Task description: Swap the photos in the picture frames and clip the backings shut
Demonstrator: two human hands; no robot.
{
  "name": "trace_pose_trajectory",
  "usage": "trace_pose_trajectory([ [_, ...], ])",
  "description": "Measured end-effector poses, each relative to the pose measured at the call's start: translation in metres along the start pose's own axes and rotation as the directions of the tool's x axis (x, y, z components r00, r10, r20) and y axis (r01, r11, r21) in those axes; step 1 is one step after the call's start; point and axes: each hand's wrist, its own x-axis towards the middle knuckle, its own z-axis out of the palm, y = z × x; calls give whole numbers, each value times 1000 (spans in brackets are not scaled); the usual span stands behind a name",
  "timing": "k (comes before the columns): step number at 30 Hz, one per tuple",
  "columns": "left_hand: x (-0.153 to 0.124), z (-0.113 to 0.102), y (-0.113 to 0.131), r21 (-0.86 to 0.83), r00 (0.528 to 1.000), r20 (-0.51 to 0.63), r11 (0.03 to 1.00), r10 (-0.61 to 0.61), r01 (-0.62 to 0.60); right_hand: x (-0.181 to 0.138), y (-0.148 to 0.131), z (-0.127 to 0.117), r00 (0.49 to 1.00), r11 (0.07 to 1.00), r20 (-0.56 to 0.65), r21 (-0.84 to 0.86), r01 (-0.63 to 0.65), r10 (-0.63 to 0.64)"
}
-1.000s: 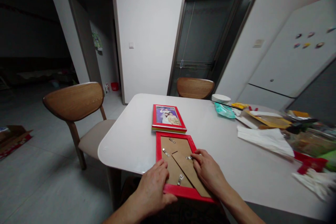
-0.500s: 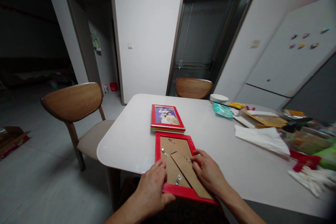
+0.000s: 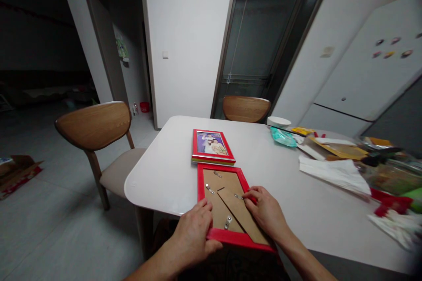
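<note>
Head view: the red frame (image 3: 217, 184) lies face down at the table's (image 3: 165, 171) near edge. The left hand (image 3: 193, 228) clasps its near corner, and the right hand (image 3: 267, 213) has fingertips on a metal clip (image 3: 238, 196); whether they pinch it I cannot tell. It looks light and stiff, probably fragile at the front, with a thin back, so it is best held by the rails.

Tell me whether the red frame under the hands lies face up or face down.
Face down: the red frame shows its brown backing board, easel stand and metal clips upward.
</note>
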Motion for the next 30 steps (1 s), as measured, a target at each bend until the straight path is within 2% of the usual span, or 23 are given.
trace_pose_trajectory([
  [4,1,-3,0,-13,1000,11,1000,3,-3,2,0,1,1000,999,-2,-25,-20,20],
  [6,1,-4,-1,-24,1000,10,1000,5,-5,-1,-1,2,999,999,-27,-16,28,-29],
  [8,1,-4,-2,-36,1000,6,999,13,-13,-9,-5,2,988,991,-71,-11,136,-137],
  [10,1,-3,-3,-44,1000,0,999,17,-17,-20,-16,-1,955,956,-38,14,294,-293],
  [13,0,-1,-4,-48,1000,-13,999,10,-11,-36,-35,-8,859,872,149,106,478,-490],
  [15,-1,0,-5,-53,1000,-17,999,13,-14,-43,-45,-13,814,843,220,135,521,-538],
  [17,-2,0,-6,-57,1000,-22,998,17,-18,-47,-49,-17,800,834,234,138,534,-552],
  [24,0,3,-9,-53,999,-32,998,17,-19,-46,-41,-17,823,859,248,171,483,-512],
  [30,-1,1,-8,-52,1000,-16,999,6,-7,-6,-53,9,929,934,150,175,313,-339],
])
